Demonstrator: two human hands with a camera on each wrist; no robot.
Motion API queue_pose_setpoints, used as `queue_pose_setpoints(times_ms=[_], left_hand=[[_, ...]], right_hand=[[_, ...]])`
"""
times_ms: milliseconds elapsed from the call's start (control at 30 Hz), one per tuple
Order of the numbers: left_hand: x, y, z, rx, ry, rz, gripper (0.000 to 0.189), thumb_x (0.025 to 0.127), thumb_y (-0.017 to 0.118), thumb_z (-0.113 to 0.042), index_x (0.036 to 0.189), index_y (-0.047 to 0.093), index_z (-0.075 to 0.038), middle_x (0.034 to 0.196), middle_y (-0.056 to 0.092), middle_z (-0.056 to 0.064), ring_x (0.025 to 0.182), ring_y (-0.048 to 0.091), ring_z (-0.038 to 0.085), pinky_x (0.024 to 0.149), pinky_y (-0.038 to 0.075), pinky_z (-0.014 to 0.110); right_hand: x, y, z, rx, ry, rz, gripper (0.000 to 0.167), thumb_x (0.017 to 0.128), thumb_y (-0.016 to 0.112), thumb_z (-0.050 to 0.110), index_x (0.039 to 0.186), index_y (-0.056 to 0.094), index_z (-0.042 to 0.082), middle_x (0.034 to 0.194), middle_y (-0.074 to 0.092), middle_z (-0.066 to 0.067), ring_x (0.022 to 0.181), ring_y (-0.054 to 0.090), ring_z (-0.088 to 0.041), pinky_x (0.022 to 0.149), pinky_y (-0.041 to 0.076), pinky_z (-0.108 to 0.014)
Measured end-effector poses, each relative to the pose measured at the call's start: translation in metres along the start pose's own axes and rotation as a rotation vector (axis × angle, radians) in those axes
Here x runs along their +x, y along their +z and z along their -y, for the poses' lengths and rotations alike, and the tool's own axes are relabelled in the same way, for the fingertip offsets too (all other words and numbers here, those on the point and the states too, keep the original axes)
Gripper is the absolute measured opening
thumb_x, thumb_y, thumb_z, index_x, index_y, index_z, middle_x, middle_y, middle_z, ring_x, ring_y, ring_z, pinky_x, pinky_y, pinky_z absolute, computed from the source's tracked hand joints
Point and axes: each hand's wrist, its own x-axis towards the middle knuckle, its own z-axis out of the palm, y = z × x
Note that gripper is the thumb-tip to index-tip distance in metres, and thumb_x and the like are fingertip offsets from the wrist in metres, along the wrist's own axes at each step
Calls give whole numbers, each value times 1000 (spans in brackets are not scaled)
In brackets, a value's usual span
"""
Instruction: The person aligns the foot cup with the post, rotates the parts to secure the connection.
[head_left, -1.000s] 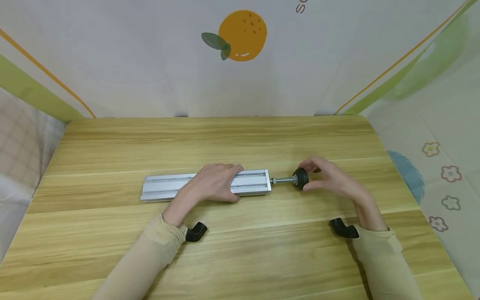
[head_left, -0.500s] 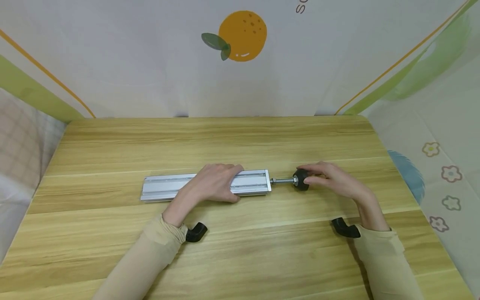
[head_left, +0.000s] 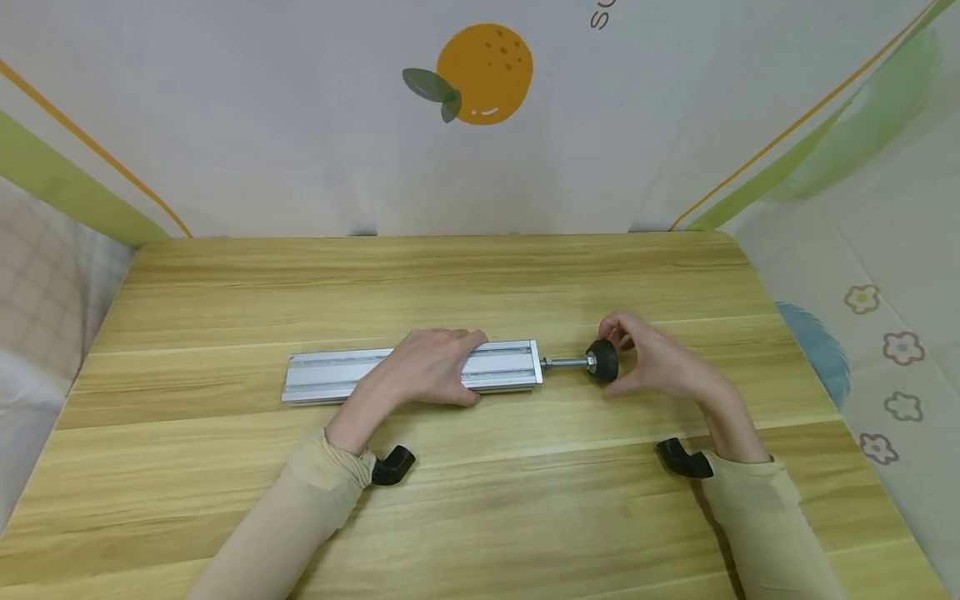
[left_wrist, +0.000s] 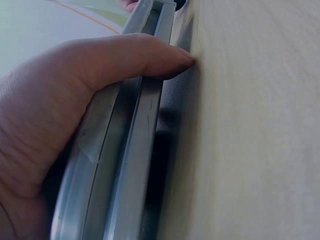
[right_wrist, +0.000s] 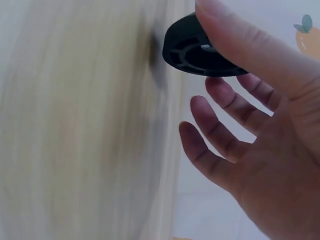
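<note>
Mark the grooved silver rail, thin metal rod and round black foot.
Grooved silver rail (head_left: 498,362): head view, top face.
Thin metal rod (head_left: 570,362): head view, middle of shank.
Round black foot (head_left: 604,362): head view, outer wall.

The head camera looks forward and down over the table (head_left: 525,517) from farther back. Each wrist camera sits very close and tilted: the left one shares the metal bar (head_left: 502,365) with the head view, the right one the black foot (head_left: 603,361).

a pale backdrop (head_left: 285,125) with a printed orange (head_left: 485,75) stands behind a wood-grain table (head_left: 517,492).
</note>
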Motion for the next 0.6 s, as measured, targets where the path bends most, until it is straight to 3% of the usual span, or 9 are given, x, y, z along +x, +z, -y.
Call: queue_pose_setpoints(times_ms=[167, 300, 467, 600], left_hand=[[0, 0, 0, -1, -1, 0, 69, 75, 80, -46, 134, 58, -17, 108, 72, -3, 78, 60, 12, 72, 56, 38], [0, 0, 0, -6, 1, -1, 71, 75, 80, -46, 136, 58, -16, 109, 73, -3, 78, 61, 12, 73, 56, 37], [0, 1, 1, -5, 7, -9, 71, 75, 80, -45, 136, 58, -16, 107, 72, -3, 78, 60, 12, 73, 56, 38], [0, 1, 1, -4, 10, -9, 71, 75, 80, -45, 135, 58, -16, 105, 72, -4, 78, 60, 12, 73, 56, 38]], right_hand=[[0, 0, -1, -20, 0, -27, 71, 65, 97, 16, 121, 54, 6, 118, 61, -9, 110, 57, -24, 98, 50, -41], [-5, -5, -1, -27, 8, -23, 61, 77, 90, 20, 129, 61, 8, 123, 64, -9, 113, 57, -25, 97, 48, -47], [-11, -11, -1, -69, 34, 24, 51, 97, 71, 27, 145, 59, 14, 127, 66, -9, 110, 58, -21, 91, 49, -38], [-12, -13, 0, -66, 54, 48, 50, 103, 62, 29, 150, 54, 16, 127, 67, -9, 104, 55, -19, 87, 48, -33]])
